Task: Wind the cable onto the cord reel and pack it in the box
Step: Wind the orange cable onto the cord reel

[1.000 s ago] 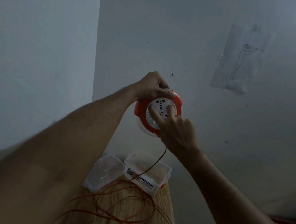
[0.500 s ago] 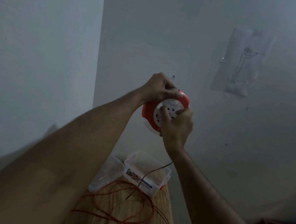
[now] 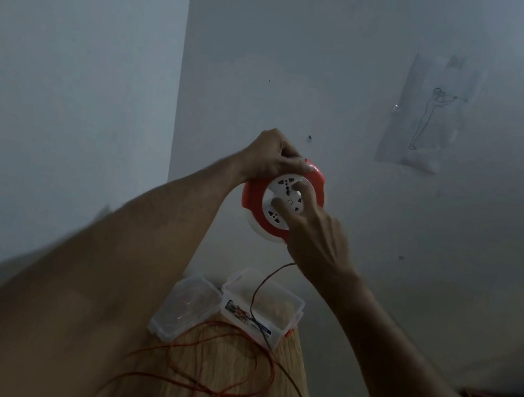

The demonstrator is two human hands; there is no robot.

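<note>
Winding is the step in hand. Centre frame, the cord reel [image 3: 282,201] is held up in front of the wall, the left hand [image 3: 272,157] curled over its red rim at the top. The right hand [image 3: 312,228] has its fingers pressed onto the white socket face, apparently to turn it, though the dim light hides the exact hold. The cable [image 3: 262,287] drops from under the reel into loose loops on the wooden table [image 3: 226,374] at lower centre. Plenty is left, so the next move calls for more turns. The box [image 3: 262,306] waits open behind the loops, its lid [image 3: 184,309] just beside it to the left.
</note>
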